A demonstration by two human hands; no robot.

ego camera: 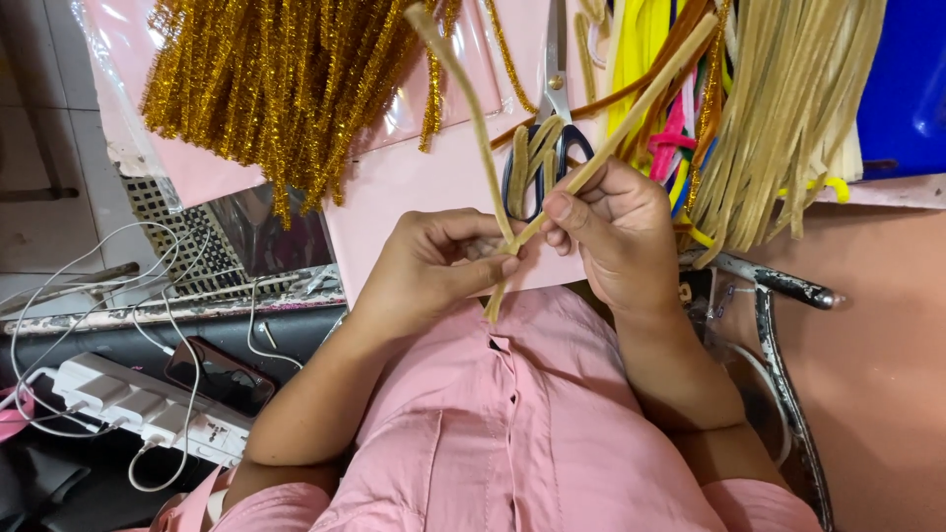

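My left hand [439,264] pinches two tan pipe cleaners [473,118] where they cross, just above my pink shirt. My right hand [613,232] grips the same crossing from the other side, thumb on top. One stem rises up and left, the other [645,94] slants up and right. Short ends hang down below my fingers. Both hands touch each other at the crossing.
A pile of gold tinsel stems [266,84] lies at the top left on pink paper [414,187]. Blue-handled scissors [552,128] lie behind my hands. Tan and coloured stems [778,108] are heaped at the top right. A white power strip [148,409], cables and a phone [219,374] sit lower left.
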